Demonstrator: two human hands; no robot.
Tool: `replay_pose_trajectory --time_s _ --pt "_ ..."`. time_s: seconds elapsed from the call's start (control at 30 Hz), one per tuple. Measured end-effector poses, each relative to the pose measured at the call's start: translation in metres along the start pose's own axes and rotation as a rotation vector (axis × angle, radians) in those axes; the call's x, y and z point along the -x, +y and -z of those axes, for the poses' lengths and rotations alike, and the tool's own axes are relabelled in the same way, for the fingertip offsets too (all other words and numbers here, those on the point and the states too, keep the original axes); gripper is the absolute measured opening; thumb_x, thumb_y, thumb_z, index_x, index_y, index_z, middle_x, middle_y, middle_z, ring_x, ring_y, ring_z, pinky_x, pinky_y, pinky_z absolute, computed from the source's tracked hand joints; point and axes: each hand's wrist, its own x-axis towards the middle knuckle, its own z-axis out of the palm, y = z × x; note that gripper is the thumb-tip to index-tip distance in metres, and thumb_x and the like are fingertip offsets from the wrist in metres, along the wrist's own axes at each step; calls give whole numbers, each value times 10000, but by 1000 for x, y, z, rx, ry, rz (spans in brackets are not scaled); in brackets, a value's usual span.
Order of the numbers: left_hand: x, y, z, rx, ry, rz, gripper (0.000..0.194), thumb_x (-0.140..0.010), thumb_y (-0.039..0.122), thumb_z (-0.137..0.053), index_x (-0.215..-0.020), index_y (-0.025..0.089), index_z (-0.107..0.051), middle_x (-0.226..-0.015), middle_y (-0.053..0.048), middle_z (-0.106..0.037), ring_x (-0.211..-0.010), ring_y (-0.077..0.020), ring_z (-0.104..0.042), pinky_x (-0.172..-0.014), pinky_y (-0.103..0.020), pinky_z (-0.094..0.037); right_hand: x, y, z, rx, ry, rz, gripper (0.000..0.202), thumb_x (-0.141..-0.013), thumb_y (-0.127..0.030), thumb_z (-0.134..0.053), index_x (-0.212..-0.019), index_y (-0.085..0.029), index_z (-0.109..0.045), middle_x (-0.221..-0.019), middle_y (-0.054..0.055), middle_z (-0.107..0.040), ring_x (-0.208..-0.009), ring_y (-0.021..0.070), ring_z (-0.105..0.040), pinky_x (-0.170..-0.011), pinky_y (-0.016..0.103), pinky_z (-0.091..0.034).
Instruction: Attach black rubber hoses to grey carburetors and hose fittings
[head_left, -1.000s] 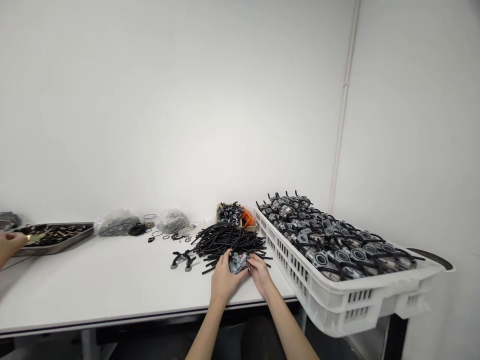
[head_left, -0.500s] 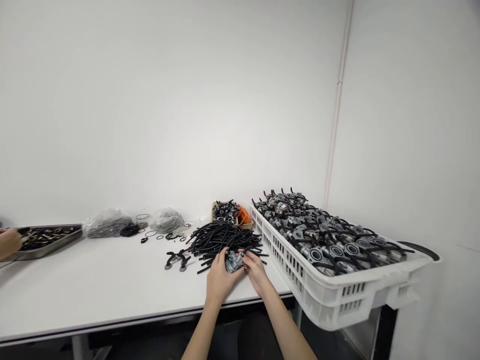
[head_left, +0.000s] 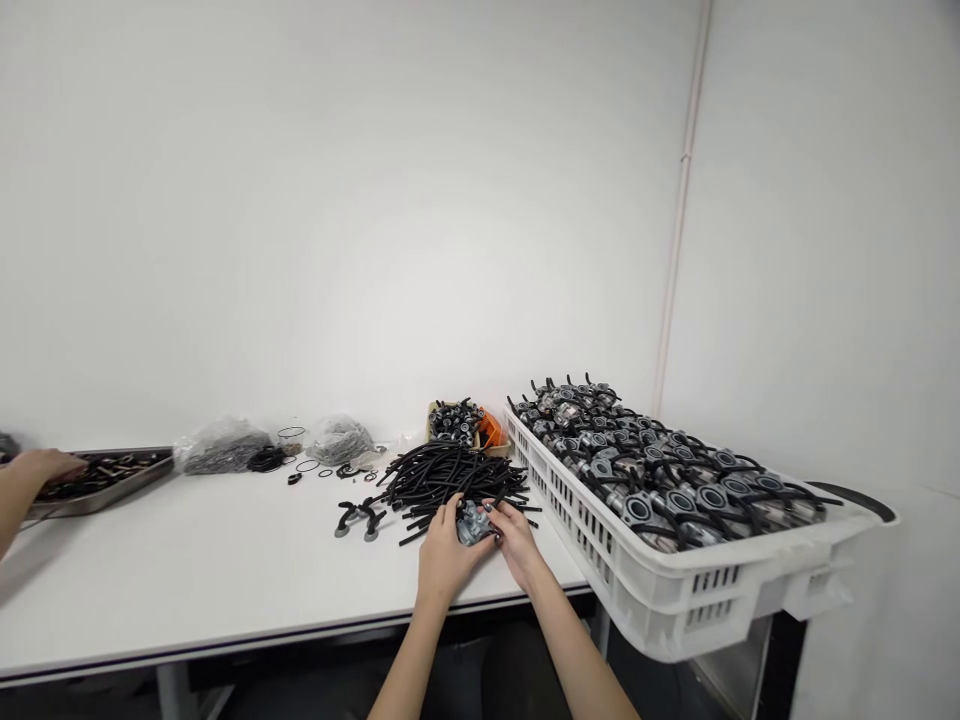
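A small grey metal carburetor is held just above the front edge of the table, with a black hose end showing at its upper right. My left hand is closed around its left side. The fingers of my right hand pinch at its right side, by the black hose; what exactly the fingertips grip is partly hidden. Right behind my hands lies a pile of cut black rubber hoses. Two black curved fittings with grey round ends lie to the left of my hands.
To the right, a white plastic basket is full of carburetors with hoses. Behind the hoses stand a tray of small black parts and an orange container. Plastic bags and a metal tray sit leftward, where another person's hand reaches in.
Both my hands stay on the carburetor with little movement. The view has shifted slightly. At the left, the other person's hand has moved further in over the metal tray.
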Motion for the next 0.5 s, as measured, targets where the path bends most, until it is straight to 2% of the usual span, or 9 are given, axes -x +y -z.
replay_pose_trajectory --time_s 0.23,0.5 --pt "-1 -3 -1 28 9 21 725 -720 495 -681 -1335 192 -448 -1295 -116 -578 -1169 -285 -570 -923 -367 -475 2 -2 1 -2 -27 -15 333 -590 -346 -798 -875 -178 -764 -874 69 -755 -743 192 -635 -641 266 -421" --pt "0 -3 -1 38 13 25 727 -719 494 -676 -1341 198 -446 -1302 -113 -576 -1191 -286 -557 -948 -373 -463 0 0 3 5 -22 -5 269 -595 -311 -801 -822 -174 -759 -836 60 -746 -738 188 -624 -652 260 -416"
